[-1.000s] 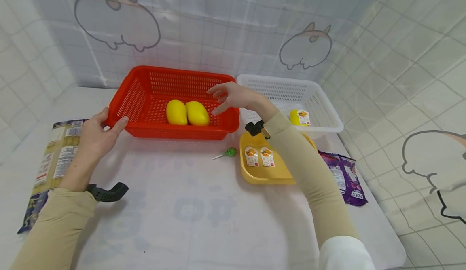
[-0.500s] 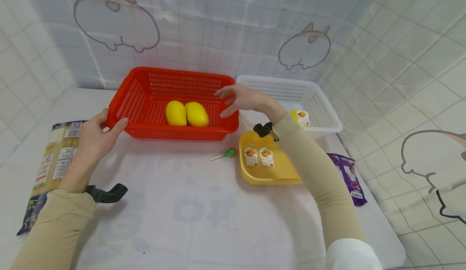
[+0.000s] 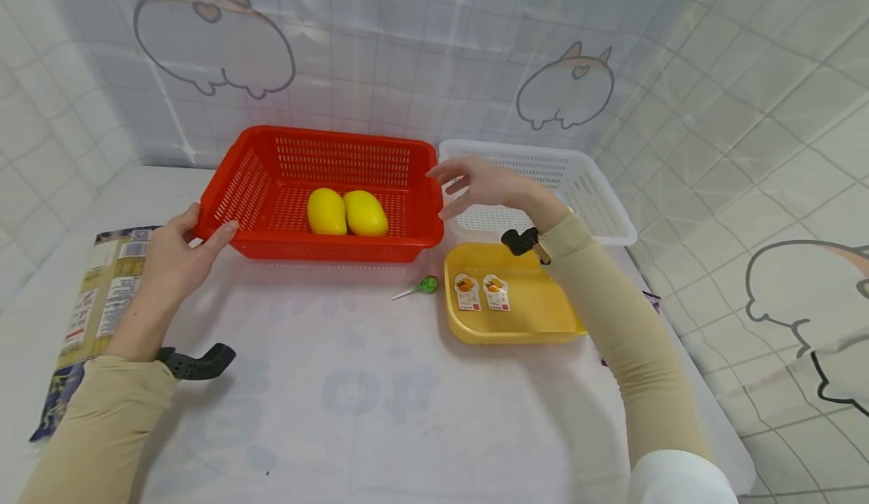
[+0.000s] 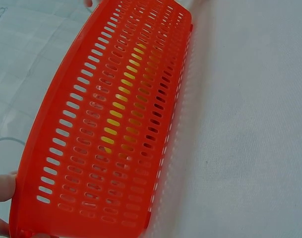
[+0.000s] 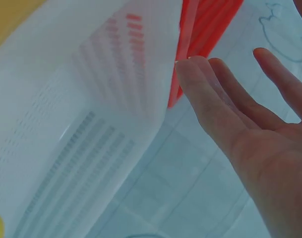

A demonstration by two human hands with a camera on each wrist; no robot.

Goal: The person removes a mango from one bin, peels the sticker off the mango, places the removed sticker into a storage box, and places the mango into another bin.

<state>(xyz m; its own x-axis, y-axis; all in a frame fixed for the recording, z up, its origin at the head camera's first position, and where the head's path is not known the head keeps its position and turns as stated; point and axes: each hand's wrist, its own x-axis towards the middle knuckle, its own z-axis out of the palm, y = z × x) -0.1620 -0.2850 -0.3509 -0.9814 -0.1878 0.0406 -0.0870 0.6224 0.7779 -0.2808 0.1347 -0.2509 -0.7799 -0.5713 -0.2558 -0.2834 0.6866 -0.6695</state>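
Observation:
My left hand (image 3: pixel 175 259) grips the left end of a red slotted basket (image 3: pixel 326 250) at its rim, thumb toward the front corner. Two yellow mangoes (image 3: pixel 327 212) lie side by side inside it; their yellow shows through the slots in the left wrist view. My right hand (image 3: pixel 485 185) is open and holds nothing, fingers loosely extended toward the red basket's right rim. It hovers above the left part of a white slotted basket (image 3: pixel 604 183). The right wrist view shows its fingertips (image 5: pixel 190 74) beside the place where the two baskets meet.
A yellow tray (image 3: pixel 516 337) with two mango-picture labels (image 3: pixel 496 293) stands before the white basket. Left of it lies a green lollipop (image 3: pixel 428 284). A long food packet (image 3: pixel 102 300) lies beside my left arm. My right arm mostly hides a purple packet (image 3: pixel 653 300).
My right hand has drawn back rightward from over the red basket toward the white one, its forearm covering more of the purple packet. The left hand keeps its grip on the red basket.

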